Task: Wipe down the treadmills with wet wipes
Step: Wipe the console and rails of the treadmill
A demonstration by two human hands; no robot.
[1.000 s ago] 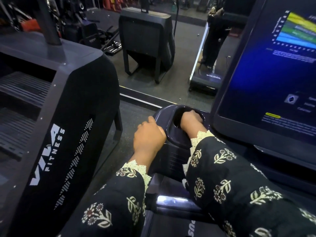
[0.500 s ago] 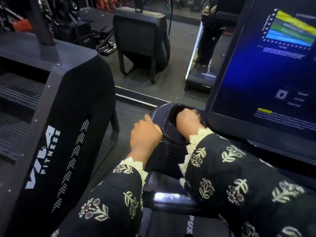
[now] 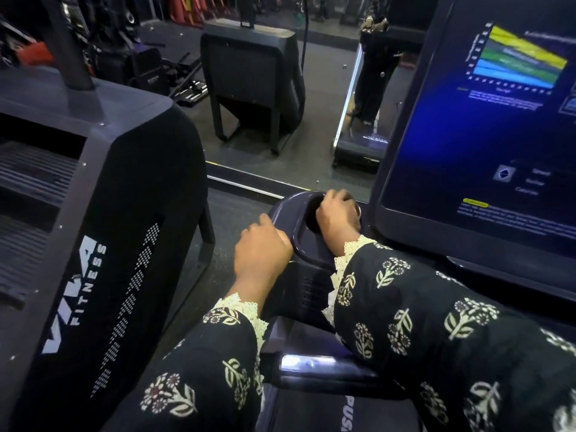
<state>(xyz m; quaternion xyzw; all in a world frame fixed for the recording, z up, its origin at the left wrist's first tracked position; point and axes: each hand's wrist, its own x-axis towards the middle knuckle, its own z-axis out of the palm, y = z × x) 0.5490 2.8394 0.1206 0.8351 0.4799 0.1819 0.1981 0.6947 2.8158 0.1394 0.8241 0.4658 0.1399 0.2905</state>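
we're at the treadmill console (image 3: 307, 288), looking down over 2 dark floral sleeves with lace cuffs. the left hand (image 3: 261, 249) sits at the outer side of the cup holder (image 3: 288, 205), back of the hand up, its fingers bent down over the holder's outer wall and touching the rim. it has hold of the holder itself and nothing else shows in it. the right hand (image 3: 338, 221) is down in the cup holder's recess, wrist bent, its fingers (image 3: 339, 196) curled tight against the far inner edge, just beside the lower left corner of the screen (image 3: 486, 135). the wet wipe is the question here: no part of it shows, and whether that curled hand has one bunched under the palm i cannot tell, because the hand covers the spot. the screen is lit blue, with a banded chart in yellow, green and blue near its top. below the hands a dark bar (image 3: 311, 363) catches a bright gleam, and the right sleeve (image 3: 436, 322) lies across it. on the left stands a neighbouring black machine (image 3: 124, 244) marked fitness in white letters, apart from the console with floor between them. ahead, a mirror (image 3: 327, 88) reflects a machine and a standing figure.
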